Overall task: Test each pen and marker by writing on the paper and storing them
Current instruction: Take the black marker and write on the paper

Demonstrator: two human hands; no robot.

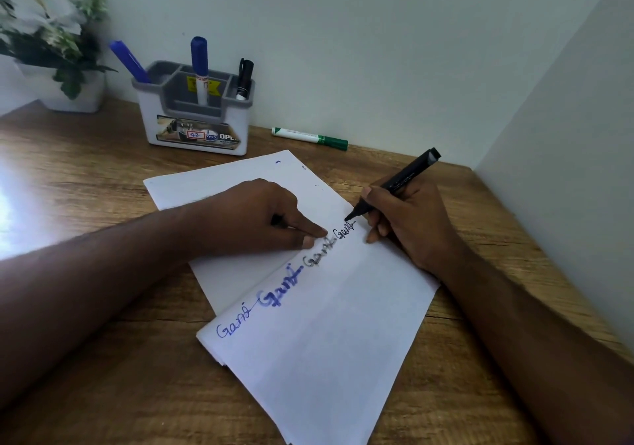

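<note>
Right hand point(408, 218) grips black marker point(394, 185), tip on paper point(319, 341) beside scrawled blue and black words. Left hand point(254, 218) curled, fingertips pinning sheet; palm hidden.

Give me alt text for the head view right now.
The right hand writes with a black marker on white paper pinned by the left hand. Behind, a holder stores three pens; a green marker lies on the desk.

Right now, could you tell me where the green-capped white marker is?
The green-capped white marker lies flat on the wooden desk by the back wall, right of the grey-and-white pen holder, beyond the paper.
</note>
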